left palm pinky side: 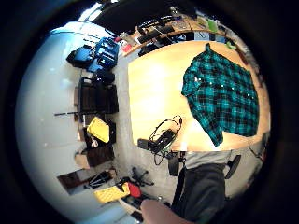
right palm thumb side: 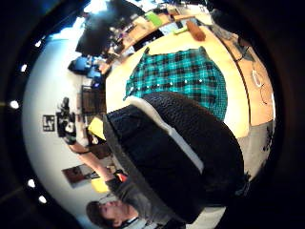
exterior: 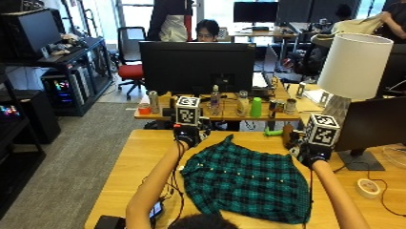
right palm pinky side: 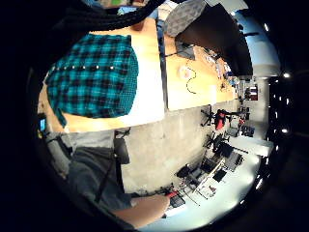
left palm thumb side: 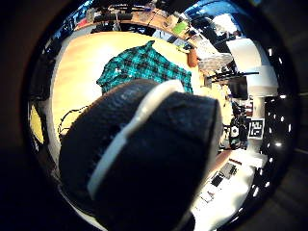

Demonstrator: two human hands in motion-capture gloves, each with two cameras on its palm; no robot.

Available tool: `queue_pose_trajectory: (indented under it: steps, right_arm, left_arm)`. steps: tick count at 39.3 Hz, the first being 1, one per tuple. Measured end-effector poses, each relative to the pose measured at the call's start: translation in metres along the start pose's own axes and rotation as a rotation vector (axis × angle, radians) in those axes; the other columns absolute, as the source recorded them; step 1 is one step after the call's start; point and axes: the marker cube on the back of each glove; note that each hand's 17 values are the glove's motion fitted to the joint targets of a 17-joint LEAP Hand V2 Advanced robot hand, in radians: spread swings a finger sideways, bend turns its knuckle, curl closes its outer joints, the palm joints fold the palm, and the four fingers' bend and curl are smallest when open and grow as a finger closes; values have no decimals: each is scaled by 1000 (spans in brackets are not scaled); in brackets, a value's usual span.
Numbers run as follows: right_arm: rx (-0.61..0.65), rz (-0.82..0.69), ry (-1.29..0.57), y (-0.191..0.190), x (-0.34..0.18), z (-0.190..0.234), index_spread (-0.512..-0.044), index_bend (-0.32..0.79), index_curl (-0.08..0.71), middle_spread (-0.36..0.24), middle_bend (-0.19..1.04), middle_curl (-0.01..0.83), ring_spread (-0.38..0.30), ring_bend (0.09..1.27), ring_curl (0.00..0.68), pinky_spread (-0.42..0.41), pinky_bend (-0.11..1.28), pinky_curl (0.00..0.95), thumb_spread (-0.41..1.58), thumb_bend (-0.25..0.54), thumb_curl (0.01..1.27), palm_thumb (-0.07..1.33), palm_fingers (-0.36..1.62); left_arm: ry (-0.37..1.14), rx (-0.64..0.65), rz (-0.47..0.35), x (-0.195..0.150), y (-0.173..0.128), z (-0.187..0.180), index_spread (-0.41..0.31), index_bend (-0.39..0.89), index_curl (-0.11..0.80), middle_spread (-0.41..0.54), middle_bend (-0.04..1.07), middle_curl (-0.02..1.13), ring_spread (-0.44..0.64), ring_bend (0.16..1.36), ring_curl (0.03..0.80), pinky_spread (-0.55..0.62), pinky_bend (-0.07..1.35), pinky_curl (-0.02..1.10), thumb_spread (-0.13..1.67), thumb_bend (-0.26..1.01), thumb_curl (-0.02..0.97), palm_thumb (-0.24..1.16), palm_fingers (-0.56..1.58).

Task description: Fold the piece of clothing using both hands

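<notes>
The person's head hides the shirt's near hem.

Teal-and-black plaid shirt lies spread flat on the light wooden table, in front of the person. One row of small white buttons runs across its upper part. A pointed bit of fabric sticks up at the far edge; the near hem reaches close to the table's near edge. Some rumpling along the left side. Nothing rests on it; neither hand touches it. Palm views show the same flat spread.
</notes>
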Motion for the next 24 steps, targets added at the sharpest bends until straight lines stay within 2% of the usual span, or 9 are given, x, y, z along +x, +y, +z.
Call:
queue_pose_trajectory:
  steps: [1,4,9,17,24]
  right_arm:
    - [1,0,2,0,0,0,-169,157,43,-16,229,60,30,370,69,100,401,88,417,83,22,140,540]
    - [7,5,14,2,2,-4,-227,149,98,-22,226,102,41,398,132,136,424,152,619,80,33,152,512]
    - [12,16,30,6,0,-14,-282,142,144,-27,227,154,53,410,182,171,437,205,848,69,54,162,482]
    - [-6,-2,57,11,-7,-16,-321,141,182,-31,220,211,62,410,216,197,435,242,1041,40,85,170,460]
    - [-20,-98,59,19,-12,-14,-332,144,208,-33,203,248,65,405,238,205,427,266,1118,13,108,177,439]
  left_arm:
    - [0,-3,-2,0,1,0,-25,109,26,124,137,16,195,351,48,215,318,60,360,-41,8,-47,69]
    - [5,-21,-6,1,4,0,-33,122,50,170,153,39,279,402,80,298,352,98,520,-43,21,-49,36]
    - [14,-41,-6,-5,2,4,-42,142,89,219,170,71,373,457,114,383,385,141,696,-45,43,-50,-2]
    - [41,-59,0,-13,2,10,-48,151,140,250,178,114,450,498,141,446,404,184,838,-47,76,-51,-35]
    - [-19,-60,25,-9,11,16,-54,148,172,261,177,143,480,513,156,470,409,210,901,-50,98,-55,-50]
